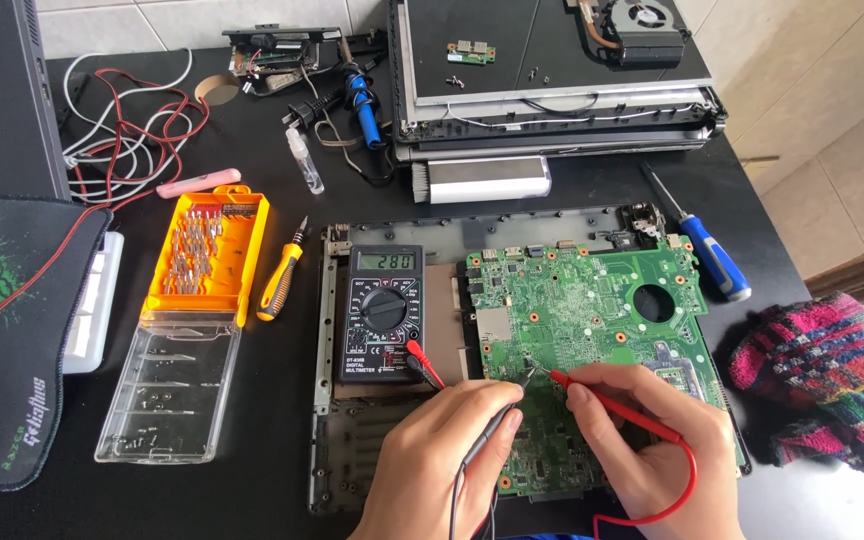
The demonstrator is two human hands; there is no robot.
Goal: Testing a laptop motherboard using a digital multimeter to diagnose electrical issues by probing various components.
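Green, 1 circuit board [592,310], 1 multimeter [382,312], 2 hands: left [447,455] gripping black probe [497,425], right [652,430] gripping red probe [612,400]

black multimeter [382,313] left of green board, small grey rectangular screen [384,262] at its top
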